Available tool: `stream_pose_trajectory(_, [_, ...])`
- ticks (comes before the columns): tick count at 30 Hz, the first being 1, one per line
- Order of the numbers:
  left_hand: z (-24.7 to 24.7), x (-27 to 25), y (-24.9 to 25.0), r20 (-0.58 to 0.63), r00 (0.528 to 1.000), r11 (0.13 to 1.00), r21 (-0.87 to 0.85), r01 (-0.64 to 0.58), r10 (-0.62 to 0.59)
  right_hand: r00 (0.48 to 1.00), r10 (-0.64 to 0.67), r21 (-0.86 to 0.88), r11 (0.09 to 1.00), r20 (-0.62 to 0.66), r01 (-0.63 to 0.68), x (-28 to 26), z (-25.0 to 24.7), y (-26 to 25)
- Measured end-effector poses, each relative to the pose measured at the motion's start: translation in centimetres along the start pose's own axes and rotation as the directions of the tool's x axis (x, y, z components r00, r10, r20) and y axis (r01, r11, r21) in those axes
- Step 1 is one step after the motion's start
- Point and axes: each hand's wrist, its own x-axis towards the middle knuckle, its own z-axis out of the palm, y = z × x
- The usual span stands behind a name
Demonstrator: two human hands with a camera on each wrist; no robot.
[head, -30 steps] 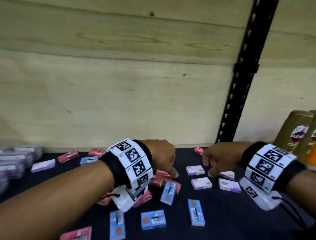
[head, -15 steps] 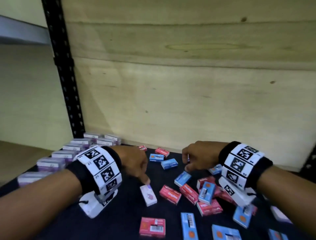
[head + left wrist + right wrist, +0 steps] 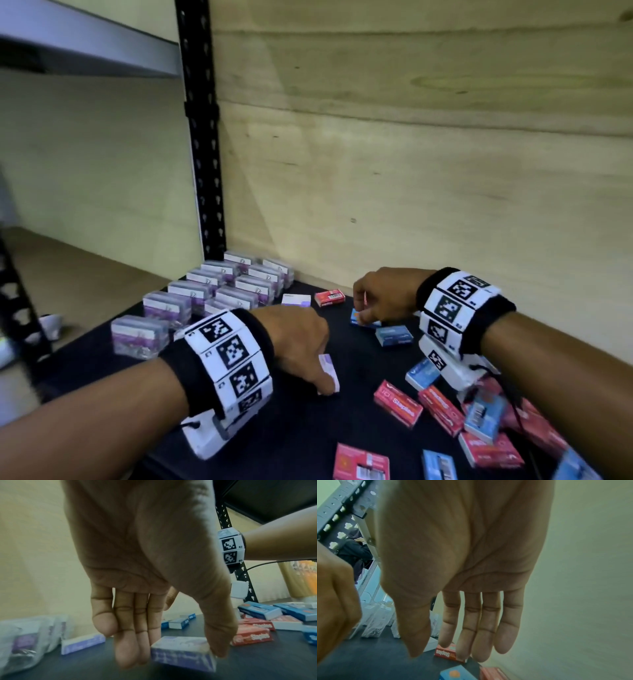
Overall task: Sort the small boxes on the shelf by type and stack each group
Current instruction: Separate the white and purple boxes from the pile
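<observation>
Small red, blue and purple-white boxes lie scattered on the dark shelf (image 3: pixel 301 442). My left hand (image 3: pixel 320 377) is down on a purple-white box (image 3: pixel 329 368). In the left wrist view the left hand (image 3: pixel 176 657) pinches that box (image 3: pixel 181 649) between thumb and fingers while it lies flat. My right hand (image 3: pixel 363 308) hovers farther back over a blue box (image 3: pixel 359 320), beside a red box (image 3: pixel 329 297). In the right wrist view the right hand (image 3: pixel 443 654) hangs with straight fingers (image 3: pixel 481 635) over a red Staples box (image 3: pixel 445 653) and holds nothing.
Rows of clear-wrapped purple packs (image 3: pixel 219 291) stand at the back left by a black upright post (image 3: pixel 202 137). A plywood wall (image 3: pixel 411 171) closes the back. Another purple-white box (image 3: pixel 296 299) lies near the packs. Red boxes (image 3: pixel 397 404) and blue boxes (image 3: pixel 394 335) crowd the right side.
The head view has swung left along the shelf and both hands moved with it. My left hand has come down onto the purple-white box and closed thumb and fingers on it.
</observation>
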Motion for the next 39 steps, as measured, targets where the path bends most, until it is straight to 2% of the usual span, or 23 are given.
stream_pose_trajectory(11, [-1.8, -2.8, -6.5, -0.080, 0.989, 0.992, -0.002, 0.128, -0.128, 0.999, -0.046, -0.102, 0.994, 0.027, 0.049, 7.6, -1.5, -5.4])
stream_pose_trajectory(15, [-1.6, -3.0, -7.7, -0.086, 0.983, 0.987, -0.021, 0.159, -0.160, 0.997, -0.043, -0.132, 0.990, 0.064, 0.051, 9.2, -1.2, -6.2])
stream_pose_trajectory(20, [-1.2, -2.9, -8.2, -0.071, 0.984, 0.986, -0.014, 0.163, -0.164, 0.999, -0.036, -0.158, 0.987, 0.033, 0.041, 9.5, -0.9, -6.4])
stream_pose_trajectory(27, [-1.7, -2.6, -7.4, -0.076, 0.985, 0.988, -0.003, 0.156, -0.155, 0.998, -0.040, -0.061, 0.997, 0.039, 0.042, 6.7, -1.7, -4.9])
stream_pose_trajectory(32, [-3.0, -1.3, -4.7, -0.102, 0.991, 0.996, 0.022, 0.092, -0.089, 1.000, -0.001, -0.032, 0.999, 0.029, 0.002, 1.7, -1.8, -2.0])
stream_pose_trajectory(35, [-4.3, -0.2, -1.6, -0.114, 0.993, 0.998, 0.048, 0.038, -0.033, 0.997, 0.070, -0.012, 0.997, 0.027, -0.070, -2.3, -1.3, 0.8])
stream_pose_trajectory(39, [-6.2, 1.3, 4.0, -0.139, 0.985, 0.991, 0.107, -0.085, 0.099, 0.977, 0.213, 0.009, 0.977, 0.031, -0.213, -8.8, -0.2, 5.6])
